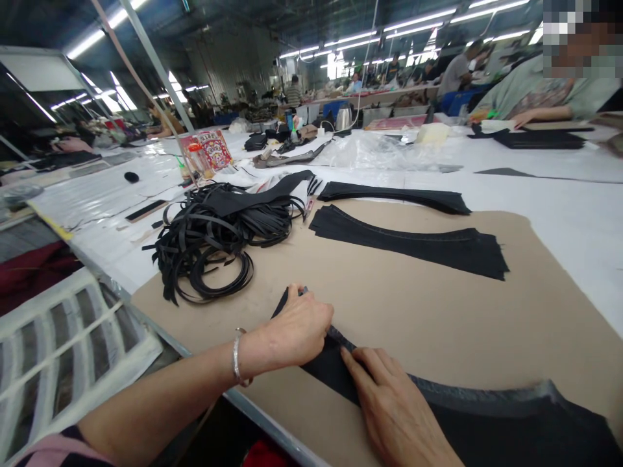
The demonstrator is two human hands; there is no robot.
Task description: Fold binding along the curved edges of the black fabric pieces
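A long curved black fabric piece (467, 415) lies across the brown board near the table's front edge, with a greyish strip along its upper curved edge. My left hand (299, 327), with a silver bracelet at the wrist, is closed on the piece near its left end; the fingertips are partly hidden. Farther right along the same edge, my right hand (389, 395) presses on the fabric, its fingers stretched out and the thumb close to the strip. Beyond my hands lies a stack of similar black pieces (409, 240), with another stack (389, 194) behind it.
A tangled heap of black strips (219, 227) sits at the left on the brown board (438, 311). Behind it stand a red patterned box (211, 149) and small bottles. Clear plastic sheeting (365, 152) lies farther back. A co-worker (549, 91) leans over the table at right.
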